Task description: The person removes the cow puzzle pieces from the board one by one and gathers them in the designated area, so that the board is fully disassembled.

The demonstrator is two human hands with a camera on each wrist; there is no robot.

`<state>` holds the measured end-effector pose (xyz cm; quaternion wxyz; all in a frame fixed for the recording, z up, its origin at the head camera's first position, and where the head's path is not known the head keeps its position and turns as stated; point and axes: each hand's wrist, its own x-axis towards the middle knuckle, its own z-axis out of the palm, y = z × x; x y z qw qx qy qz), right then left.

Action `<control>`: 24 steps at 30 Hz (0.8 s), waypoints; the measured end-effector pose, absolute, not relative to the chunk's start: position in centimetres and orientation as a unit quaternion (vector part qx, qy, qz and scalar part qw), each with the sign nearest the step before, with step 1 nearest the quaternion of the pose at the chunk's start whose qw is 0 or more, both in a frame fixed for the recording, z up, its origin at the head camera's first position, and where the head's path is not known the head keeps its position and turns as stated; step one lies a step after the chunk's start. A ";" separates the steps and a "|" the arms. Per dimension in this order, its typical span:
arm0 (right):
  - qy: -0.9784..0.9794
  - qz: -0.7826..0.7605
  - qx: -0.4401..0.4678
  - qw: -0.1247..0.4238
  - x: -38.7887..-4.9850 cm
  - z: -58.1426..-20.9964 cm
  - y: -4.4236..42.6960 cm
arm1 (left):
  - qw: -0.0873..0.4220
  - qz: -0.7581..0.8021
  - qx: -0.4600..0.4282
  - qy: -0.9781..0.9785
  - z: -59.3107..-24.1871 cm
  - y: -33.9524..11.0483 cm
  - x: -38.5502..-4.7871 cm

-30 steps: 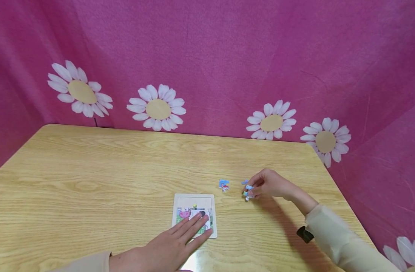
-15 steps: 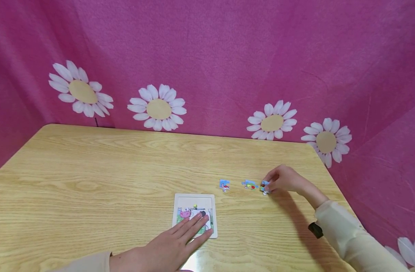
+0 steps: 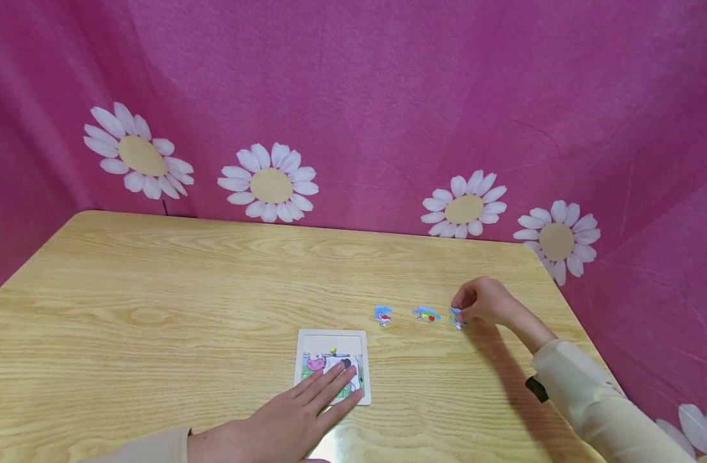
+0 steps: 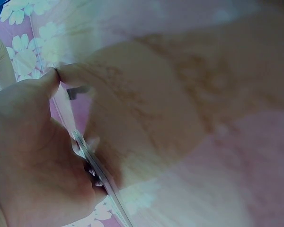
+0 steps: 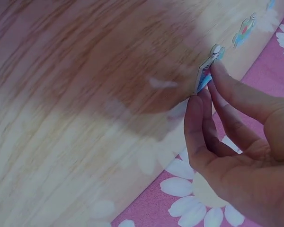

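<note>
Puzzle piece [image 3: 454,317] is sitting toward the right edge of tabletop [image 3: 174,289], just left of right hand [image 3: 485,302], whose fingertips I'm pinching it with, while left hand [image 3: 280,418], farther off, is resting straight-fingered on puzzle frame [image 3: 332,332].

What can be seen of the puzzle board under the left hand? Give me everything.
The puzzle board is a squarish, shallow tray with a pale rim, wooden by its look. It lies flat on the table. Its far strip is bare; nearer the person, a partly assembled cow picture shows a pink muzzle, white body, dark patch and some green. The left hand rests its straight fingers on the near part, hiding some of the picture.
</note>
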<state>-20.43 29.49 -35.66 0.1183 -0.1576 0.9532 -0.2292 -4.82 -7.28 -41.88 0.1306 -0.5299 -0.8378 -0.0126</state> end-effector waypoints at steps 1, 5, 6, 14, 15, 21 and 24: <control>0.954 -0.229 -0.156 0.117 -20.4 -35.7 29.5 | 0.132 -0.012 -0.530 -0.838 -41.9 -7.3 -4.8; 0.954 -0.229 -0.156 0.114 -20.5 -35.8 29.6 | 0.135 -0.014 -0.529 -0.838 -41.9 -7.3 -4.8; 0.954 -0.230 -0.157 0.114 -20.5 -35.8 29.6 | 0.136 -0.014 -0.529 -0.837 -41.9 -7.3 -4.8; 0.949 -0.247 -0.158 0.112 -19.9 -35.4 30.0 | 0.137 -0.023 -0.532 -0.835 -42.0 -7.3 -4.8; 0.948 -0.249 -0.164 0.107 -19.7 -35.2 29.9 | 0.139 -0.024 -0.532 -0.835 -42.1 -7.3 -4.8; 0.929 -0.288 -0.212 0.097 -18.1 -34.6 28.8 | 0.143 -0.027 -0.534 -0.833 -42.3 -7.4 -4.8; 0.912 -0.316 -0.236 0.110 -17.3 -34.5 27.8 | 0.149 -0.024 -0.533 -0.832 -42.2 -7.4 -4.7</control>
